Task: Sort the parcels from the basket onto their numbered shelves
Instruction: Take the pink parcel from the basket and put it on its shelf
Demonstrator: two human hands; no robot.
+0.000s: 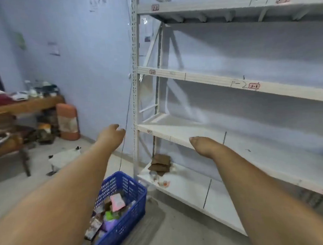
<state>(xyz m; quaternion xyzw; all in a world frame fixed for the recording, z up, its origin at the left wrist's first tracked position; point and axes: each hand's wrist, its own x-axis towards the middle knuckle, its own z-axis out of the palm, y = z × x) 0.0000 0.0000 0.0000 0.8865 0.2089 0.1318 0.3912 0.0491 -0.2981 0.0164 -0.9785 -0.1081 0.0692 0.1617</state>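
A blue plastic basket (131, 189) stands on the floor at the foot of the rack, filled with several small parcels (116, 201) in pink, green, purple and brown wrapping. The white metal shelf rack (176, 138) rises to the right, its boards carrying small red number labels (254, 86). My left hand (111, 132) is stretched forward above the basket, left of the rack's post, fingers loosely bent and holding nothing. My right hand (203, 145) hangs in front of the third board's edge, fingers drooping, also holding nothing.
Brown packets (160, 163) and small clutter lie on the lowest board's left end. A wooden table (26, 105) with clutter and an orange roll (68, 122) stand at the far left. A cord (125, 134) hangs along the wall beside the rack.
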